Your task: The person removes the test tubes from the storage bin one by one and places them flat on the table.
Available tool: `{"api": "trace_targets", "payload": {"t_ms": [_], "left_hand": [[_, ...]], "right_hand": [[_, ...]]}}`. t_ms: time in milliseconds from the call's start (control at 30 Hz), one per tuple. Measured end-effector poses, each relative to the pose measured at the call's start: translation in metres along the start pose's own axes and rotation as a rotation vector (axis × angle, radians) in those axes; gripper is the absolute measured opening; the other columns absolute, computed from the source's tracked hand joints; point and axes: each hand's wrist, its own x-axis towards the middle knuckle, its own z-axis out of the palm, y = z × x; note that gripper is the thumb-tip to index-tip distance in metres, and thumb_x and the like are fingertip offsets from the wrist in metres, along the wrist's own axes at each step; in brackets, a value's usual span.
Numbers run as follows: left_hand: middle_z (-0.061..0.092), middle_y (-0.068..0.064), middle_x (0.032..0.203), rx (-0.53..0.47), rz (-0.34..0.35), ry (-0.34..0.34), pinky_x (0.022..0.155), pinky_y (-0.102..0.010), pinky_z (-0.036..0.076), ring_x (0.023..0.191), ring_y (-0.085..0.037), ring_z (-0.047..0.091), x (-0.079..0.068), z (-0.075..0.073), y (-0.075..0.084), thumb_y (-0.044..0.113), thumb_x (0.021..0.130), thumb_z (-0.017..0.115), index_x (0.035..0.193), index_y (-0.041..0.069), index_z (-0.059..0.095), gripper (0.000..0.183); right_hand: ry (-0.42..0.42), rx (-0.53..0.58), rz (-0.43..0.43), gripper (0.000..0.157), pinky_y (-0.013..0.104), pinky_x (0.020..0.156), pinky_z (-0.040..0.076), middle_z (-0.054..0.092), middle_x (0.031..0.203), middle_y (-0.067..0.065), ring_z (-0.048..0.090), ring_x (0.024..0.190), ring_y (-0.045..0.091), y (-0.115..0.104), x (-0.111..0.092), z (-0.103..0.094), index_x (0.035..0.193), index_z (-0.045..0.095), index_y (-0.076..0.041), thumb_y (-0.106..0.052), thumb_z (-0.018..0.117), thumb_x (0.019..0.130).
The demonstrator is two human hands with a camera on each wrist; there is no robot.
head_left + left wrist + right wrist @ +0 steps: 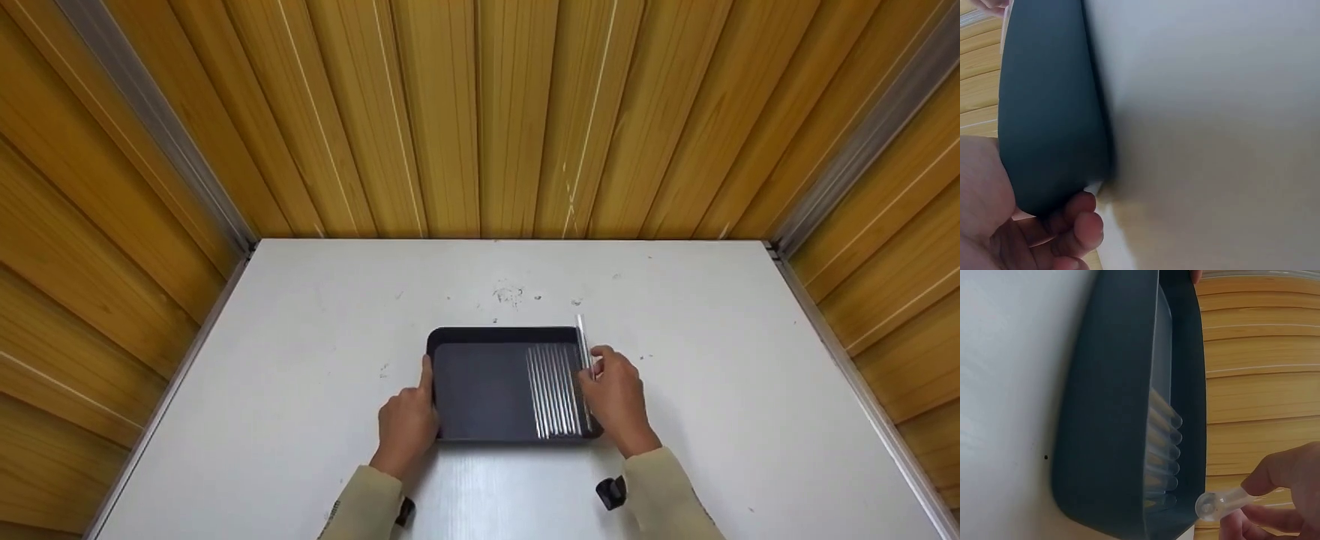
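A dark rectangular tray lies on the white table. Clear thin tubes form a row side by side along its right part; their rounded ends show in the right wrist view. My right hand pinches one more clear tube between thumb and fingers, held over the tray's right rim. At the tray's left side is my left hand, one finger stretched along the wall. The left wrist view has its other fingers curled at the tray's corner.
White table surface with small dark marks surrounds the tray. Wood-patterned panels stand behind the table and at both sides, with metal posts at the corners. Dark devices sit by both wrists.
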Motion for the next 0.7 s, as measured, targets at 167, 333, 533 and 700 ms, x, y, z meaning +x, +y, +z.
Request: {"api": "trace_targets", "payload": {"t_ms": [167,333,533,700], "left_hand": [[0.054,-0.005,0.052,-0.009,-0.008,-0.016,0.039,-0.026,0.023,0.039,-0.009,0.032,0.000,0.000,-0.001,0.001,0.085,0.062,0.145,0.005,0.041,0.064],[0.058,-0.007,0.056,-0.007,0.007,0.011,0.039,-0.027,0.025,0.040,-0.011,0.035,0.002,-0.005,-0.001,0.009,0.089,0.062,0.141,0.008,0.048,0.054],[0.064,-0.010,0.068,-0.052,-0.050,-0.067,0.042,-0.030,0.030,0.044,-0.013,0.039,0.008,-0.012,-0.004,0.009,0.092,0.057,0.140,0.014,0.051,0.049],[0.066,-0.014,0.072,-0.080,-0.088,-0.115,0.043,-0.031,0.031,0.044,-0.015,0.041,0.011,-0.014,-0.006,0.009,0.093,0.056,0.141,0.015,0.051,0.049]], "right_hand": [[-0.003,-0.026,0.021,0.038,0.029,0.061,0.042,0.060,0.087,0.012,0.054,0.073,0.021,0.008,0.001,-0.004,0.120,0.059,0.005,-0.006,0.063,0.084],[-0.004,-0.030,0.038,0.038,0.030,0.061,0.041,0.059,0.087,0.012,0.054,0.073,0.021,0.014,0.001,-0.007,0.120,0.059,0.006,-0.006,0.062,0.084],[-0.002,-0.030,0.053,0.038,0.031,0.061,0.041,0.059,0.086,0.012,0.054,0.073,0.021,0.022,0.000,-0.006,0.119,0.058,0.005,-0.006,0.063,0.084],[-0.006,-0.037,0.070,0.037,0.031,0.063,0.041,0.058,0.087,0.012,0.053,0.074,0.022,0.025,-0.001,-0.005,0.120,0.058,0.005,-0.007,0.062,0.085]]}}
